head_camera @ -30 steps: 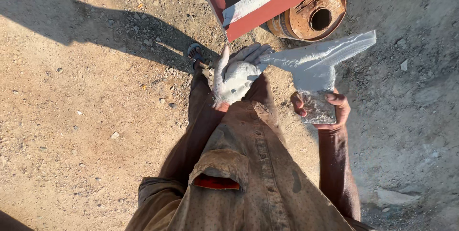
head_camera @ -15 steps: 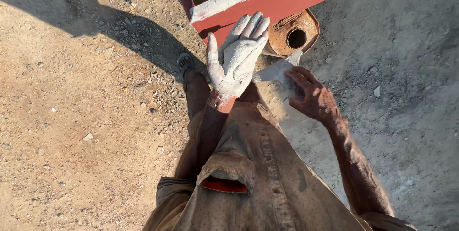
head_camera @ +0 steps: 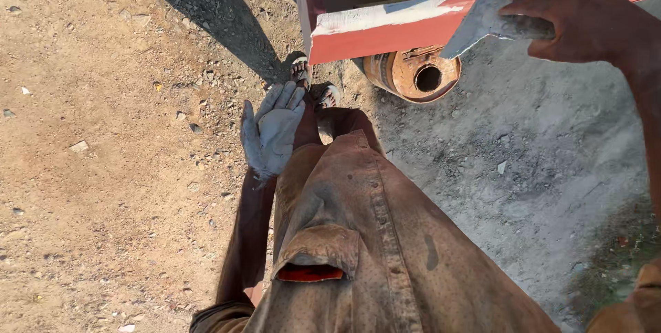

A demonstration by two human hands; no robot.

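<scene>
We hold a flat grey metal scraper blade caked with pale filler (head_camera: 480,15) in our right hand (head_camera: 575,22), at the upper right of the view. The blade's broad edge sits against, or just in front of, the long red-painted metal panel with a whitish filler patch (head_camera: 385,24). Contact cannot be confirmed from this angle.

To do this step well, we judge that the blade should meet the panel at a shallow angle, with even pressure along the full edge, so that the filler spreads thin and level.

The fingers (head_camera: 533,11) of the right hand are clamped on the scraper's handle end. Our left hand (head_camera: 272,130), coated in pale grey filler, hangs low beside the brown dotted shirt (head_camera: 372,236). Its fingers are extended, slightly apart, and hold nothing.

Below the panel lies a rusty orange metal drum with a round hole (head_camera: 416,75). Dry gravel ground (head_camera: 110,168) surrounds it.
</scene>
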